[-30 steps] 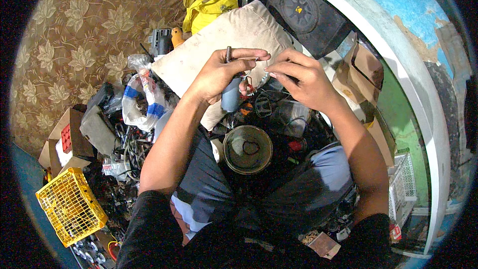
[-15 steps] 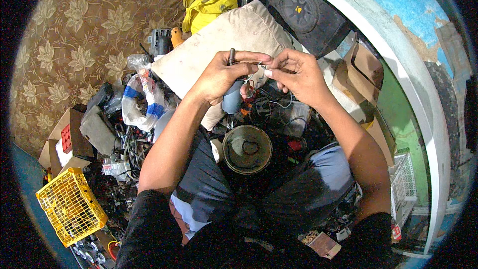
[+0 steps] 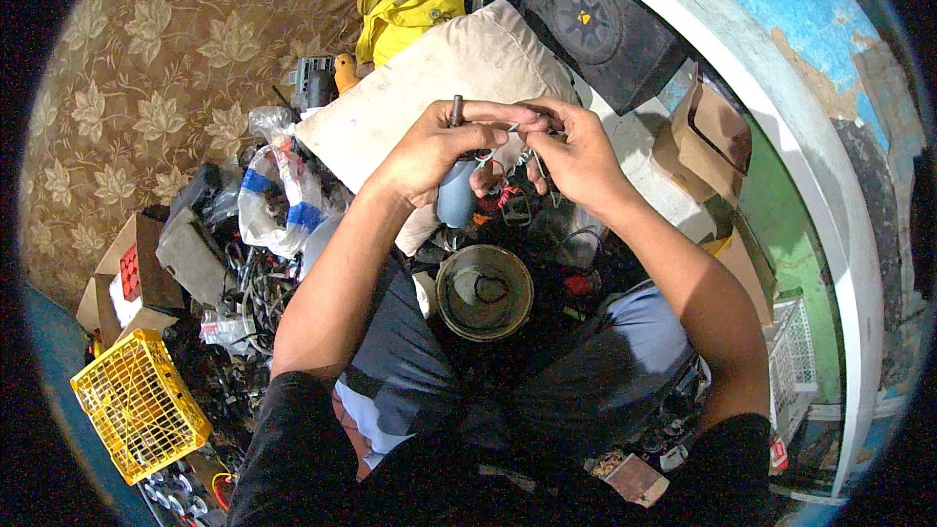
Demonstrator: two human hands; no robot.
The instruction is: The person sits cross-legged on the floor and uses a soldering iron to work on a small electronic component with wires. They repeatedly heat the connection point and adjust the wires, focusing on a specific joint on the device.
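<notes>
My left hand (image 3: 436, 151) is closed around a tool with a thick grey-blue handle (image 3: 455, 197); a dark rod end sticks up above the fist. Its thumb and forefinger reach toward my right hand (image 3: 576, 151), and the fingertips of both hands meet above the bucket. Between them shows a small dark, thin piece, too small to make out. A thin pale wire (image 3: 539, 164) hangs from the pinched fingers of my right hand. Below the hands dangles a red coiled wire (image 3: 506, 197).
A round metal bucket (image 3: 485, 293) stands between my knees. Beyond the hands lies a beige cushion (image 3: 420, 102), with a black speaker (image 3: 595, 24) behind it. Tangled cables (image 3: 256, 293) and a yellow crate (image 3: 142, 405) are on the left. An open cardboard box (image 3: 698, 146) stands right.
My right hand has shifted slightly left and turned, its fingers now closer against the left fingertips. The pale wire hangs lower from it. The left hand and grey-handled tool stay almost in place.
</notes>
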